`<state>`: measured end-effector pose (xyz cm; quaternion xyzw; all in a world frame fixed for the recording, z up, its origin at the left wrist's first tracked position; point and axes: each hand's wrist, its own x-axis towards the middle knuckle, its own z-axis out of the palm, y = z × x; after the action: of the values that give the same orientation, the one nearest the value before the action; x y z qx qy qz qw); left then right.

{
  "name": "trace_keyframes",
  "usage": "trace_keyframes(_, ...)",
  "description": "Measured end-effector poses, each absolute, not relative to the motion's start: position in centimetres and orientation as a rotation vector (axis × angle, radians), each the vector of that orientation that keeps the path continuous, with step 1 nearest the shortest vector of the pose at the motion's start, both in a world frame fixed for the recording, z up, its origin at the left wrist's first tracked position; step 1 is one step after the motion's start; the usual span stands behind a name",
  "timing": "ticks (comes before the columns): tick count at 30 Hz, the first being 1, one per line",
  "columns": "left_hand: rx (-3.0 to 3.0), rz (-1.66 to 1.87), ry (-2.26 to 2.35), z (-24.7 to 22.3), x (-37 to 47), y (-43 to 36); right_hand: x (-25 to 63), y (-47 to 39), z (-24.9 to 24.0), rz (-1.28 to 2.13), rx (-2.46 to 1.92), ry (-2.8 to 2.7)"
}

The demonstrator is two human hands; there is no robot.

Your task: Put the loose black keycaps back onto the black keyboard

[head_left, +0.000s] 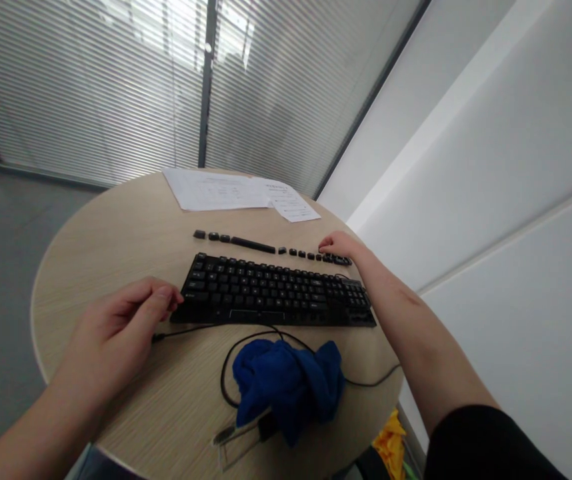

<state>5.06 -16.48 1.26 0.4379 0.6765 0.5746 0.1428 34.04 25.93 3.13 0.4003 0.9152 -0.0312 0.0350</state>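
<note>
A black keyboard (261,290) lies across the middle of the round table. Behind it, loose black keycaps form a row, among them a long bar key (253,245). My right hand (339,245) reaches to the right end of that row, its fingertips closed together at the small keycaps; whether they grip one is too small to tell. At the keyboard's left end, my left hand (139,317) has thumb and fingers pressed together beside the edge keys, and what they hold, if anything, is hidden.
A crumpled blue cloth (289,383) sits on the black cable at the table's (96,247) front, beside a clear-and-black tool (239,433). Printed papers (226,192) lie at the back. A white wall (531,280) stands close on the right.
</note>
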Motion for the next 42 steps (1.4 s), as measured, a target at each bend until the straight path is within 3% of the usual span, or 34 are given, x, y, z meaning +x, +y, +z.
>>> trace_keyframes(16,1.286,1.688,1.948,0.9,4.8,-16.4,33.3,26.7,2.0,-0.057,1.409,3.005)
trace_keyframes(29,1.246,1.709,1.95,1.2,5.2,-16.4,33.0,25.8,1.9,-0.25,1.363,2.942)
trace_keyframes(42,1.215,1.707,1.96,0.9,5.0,-16.4,31.6,24.0,3.6,-0.084,1.391,3.013)
